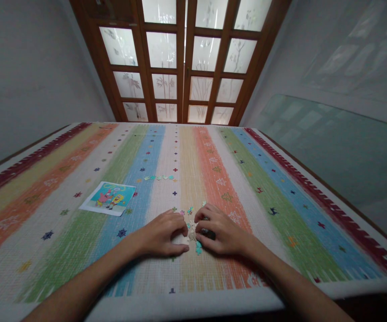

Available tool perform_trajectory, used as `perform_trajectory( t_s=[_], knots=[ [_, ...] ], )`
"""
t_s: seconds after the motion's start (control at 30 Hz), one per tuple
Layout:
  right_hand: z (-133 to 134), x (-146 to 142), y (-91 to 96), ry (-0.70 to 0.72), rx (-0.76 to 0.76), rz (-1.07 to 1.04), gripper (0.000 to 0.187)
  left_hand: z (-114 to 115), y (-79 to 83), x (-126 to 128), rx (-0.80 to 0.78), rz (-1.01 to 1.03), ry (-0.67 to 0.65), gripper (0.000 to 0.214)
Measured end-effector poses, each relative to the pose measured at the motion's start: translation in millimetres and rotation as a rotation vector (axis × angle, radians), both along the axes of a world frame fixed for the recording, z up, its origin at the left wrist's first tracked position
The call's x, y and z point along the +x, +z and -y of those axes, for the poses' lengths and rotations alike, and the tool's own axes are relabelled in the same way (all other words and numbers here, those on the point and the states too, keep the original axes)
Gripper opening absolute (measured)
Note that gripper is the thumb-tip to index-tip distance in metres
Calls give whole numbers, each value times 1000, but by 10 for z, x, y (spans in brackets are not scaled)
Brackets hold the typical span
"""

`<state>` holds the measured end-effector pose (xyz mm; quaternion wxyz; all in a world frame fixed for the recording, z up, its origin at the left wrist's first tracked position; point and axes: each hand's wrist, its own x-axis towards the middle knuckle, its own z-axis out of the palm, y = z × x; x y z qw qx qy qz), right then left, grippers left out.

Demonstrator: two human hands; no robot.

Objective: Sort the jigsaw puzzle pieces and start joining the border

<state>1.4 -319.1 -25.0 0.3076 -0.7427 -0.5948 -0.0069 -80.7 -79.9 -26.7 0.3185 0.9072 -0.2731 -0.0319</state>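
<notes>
Currently I have the left hand point(164, 233) and right hand point(223, 232) on either side of the pieces point(192, 235), a small heap on the cloth point(280, 259). Left: thumb and fingers apart, nothing visible in the gap. Right: fingers curled over the heap's edge; cannot tell from my view whether they pinch anything. Main risk, I judge: pieces under the right hand get dragged or flicked, since its fingers hide them. Thin and crowded, two could come up at once. Pale ones nearly match the cloth and light is dim, so I could overlook one. A teal piece point(198, 247) lies by the right thumb; a careless nudge could shove it off. The row point(159, 178), beyond the picture point(111, 200), looks safe unless a reach knocks it crooked.
</notes>
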Motion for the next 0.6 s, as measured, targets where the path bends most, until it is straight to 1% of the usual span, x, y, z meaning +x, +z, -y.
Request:
perform_trajectory(
  t_s=[0.07, 0.17, 0.3, 0.37, 0.43, 0.47, 0.53, 0.6],
  knots=[
    [-3, -5, 2, -1, 4, -2, 13, -8, 19, 6, 11, -1, -2, 19],
    [-6, -9, 3, -1, 0, 1, 13, -8, 57, 21, 39, 18, -12, 8],
    [-8, -10, 5, 3, -12, 1, 12, 8, 81, 44, 88, 63, 11, 22],
    [-7, -13, 10, 2, -21, -9, 12, 7, 84, 63, 79, 58, 51, 23],
    [-5, -15, 16, 1, -31, -14, 12, -25, 95, 99, 44, 42, 129, 24],
    [-4, -15, 18, 2, -33, -15, 12, -60, 104, 125, 23, 42, 192, 25],
    [-4, -15, 19, 4, -34, -15, 13, -176, 127, 193, -1, 65, 360, 27],
    [-4, -15, 22, 6, -36, -12, 13, -346, 145, 268, 26, 118, 531, 25]
  ],
)
